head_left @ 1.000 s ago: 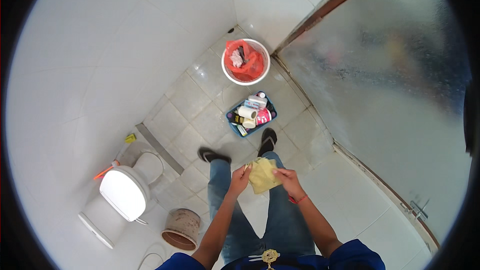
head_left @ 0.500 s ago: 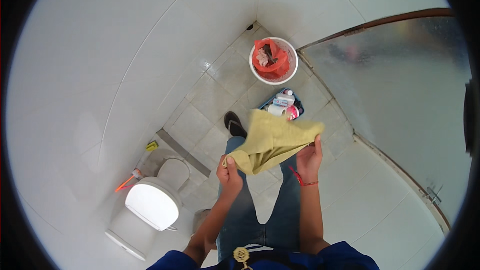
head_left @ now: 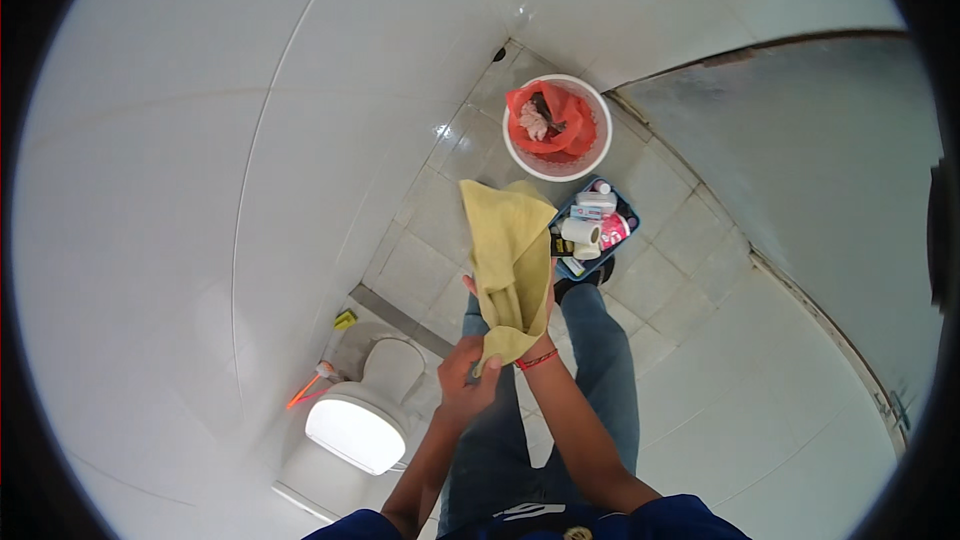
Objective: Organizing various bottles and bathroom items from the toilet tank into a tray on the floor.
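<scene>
A yellow cloth (head_left: 512,270) hangs folded in front of my legs, its far corners spread out above the floor. My left hand (head_left: 467,380) pinches its near end between thumb and fingers. My right hand (head_left: 541,344), a red string bracelet at its wrist, holds the cloth from beneath. Most of that hand is hidden; a fingertip shows past the cloth's left edge and a bit of the hand past its right edge. Just right of the cloth, a blue basket (head_left: 632,223) on the floor holds a white paper roll (head_left: 580,231), a pink-labelled container (head_left: 614,231) and several small packages.
A white bin (head_left: 606,140) lined with a red bag (head_left: 574,145) stands in the far corner. At the left are a white toilet (head_left: 357,434), an orange-handled brush (head_left: 305,395) and a yellow sponge (head_left: 345,320). A frosted door (head_left: 800,150) borders the right.
My right hand has moved left and under the cloth, close to my left hand. The cloth has gone from spread sideways to lengthwise, uncovering the basket. The view has shifted.
</scene>
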